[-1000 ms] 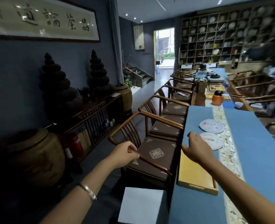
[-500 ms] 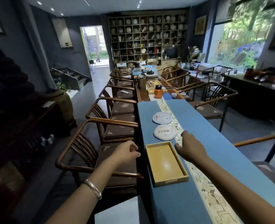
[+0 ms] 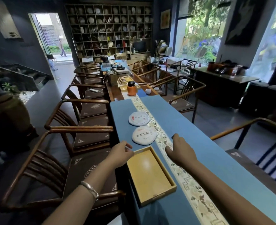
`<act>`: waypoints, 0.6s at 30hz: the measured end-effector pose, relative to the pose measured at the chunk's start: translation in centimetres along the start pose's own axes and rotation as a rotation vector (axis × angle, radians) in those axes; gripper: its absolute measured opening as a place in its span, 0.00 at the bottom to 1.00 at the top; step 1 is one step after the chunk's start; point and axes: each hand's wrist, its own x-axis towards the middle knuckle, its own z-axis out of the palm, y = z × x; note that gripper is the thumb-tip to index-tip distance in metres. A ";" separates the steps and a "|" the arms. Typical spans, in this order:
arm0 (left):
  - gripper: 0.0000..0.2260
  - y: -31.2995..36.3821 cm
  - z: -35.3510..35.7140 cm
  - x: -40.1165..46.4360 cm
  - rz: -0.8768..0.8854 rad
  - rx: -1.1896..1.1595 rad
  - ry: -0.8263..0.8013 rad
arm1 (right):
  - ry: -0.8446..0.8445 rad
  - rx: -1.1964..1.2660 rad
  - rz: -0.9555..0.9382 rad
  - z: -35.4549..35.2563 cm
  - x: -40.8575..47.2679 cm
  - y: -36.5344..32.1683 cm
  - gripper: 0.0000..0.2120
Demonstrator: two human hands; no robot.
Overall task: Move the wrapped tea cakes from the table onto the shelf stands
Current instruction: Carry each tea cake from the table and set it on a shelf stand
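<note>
Both tea cakes [image 3: 143, 135] lie on the blue table [image 3: 215, 151] beyond the tray [image 3: 150, 174]; the left hand [image 3: 120, 155] and right hand [image 3: 180, 151] hover loosely curled, empty; a hasty one-handed grab may tear the wrapper

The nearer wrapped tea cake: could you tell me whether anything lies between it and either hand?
Nothing visible does. The nearer tea cake lies on bare blue cloth just beyond the left hand and right hand; the wooden tray sits nearer, between the wrists.

two white-wrapped round tea cakes [image 3: 138, 118] [image 3: 144, 135] lie flat, touching, on the table.
</note>
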 end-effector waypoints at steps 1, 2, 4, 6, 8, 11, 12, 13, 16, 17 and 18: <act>0.10 -0.2 0.3 1.0 -0.007 -0.010 -0.003 | -0.002 0.004 0.000 0.3 0.6 -0.1 0.19; 0.10 -0.5 0.5 2.0 -0.016 -0.020 -0.002 | -0.007 0.008 0.003 0.6 1.2 -0.2 0.18; 0.10 -1.0 0.8 4.4 -0.028 -0.035 0.012 | -0.020 0.012 0.007 1.3 2.9 -0.3 0.18; 0.10 -1.7 1.0 7.1 -0.040 -0.047 0.024 | -0.033 0.010 0.008 2.1 4.9 -0.3 0.18; 0.11 -2.7 1.3 10.0 -0.056 -0.060 0.024 | -0.047 0.006 0.017 3.4 7.2 -0.2 0.18; 0.14 -4.9 2.0 14.7 -0.077 -0.061 -0.001 | -0.062 0.009 0.051 6.0 10.8 0.0 0.18; 0.14 -5.8 2.3 16.3 -0.085 -0.061 -0.013 | -0.068 0.009 0.067 7.0 12.0 0.0 0.18; 0.15 -6.7 2.6 17.7 -0.097 -0.057 -0.023 | -0.078 0.012 0.084 8.1 13.1 0.1 0.18; 0.18 -9.4 3.7 21.7 -0.126 -0.028 -0.027 | -0.108 0.037 0.123 11.4 16.1 0.1 0.19; 0.19 -10.2 4.0 23.0 -0.138 -0.029 -0.029 | -0.112 0.049 0.136 12.4 17.1 0.2 0.19; 0.20 -11.0 4.3 24.2 -0.147 -0.034 -0.031 | -0.114 0.062 0.153 13.4 18.0 0.2 0.20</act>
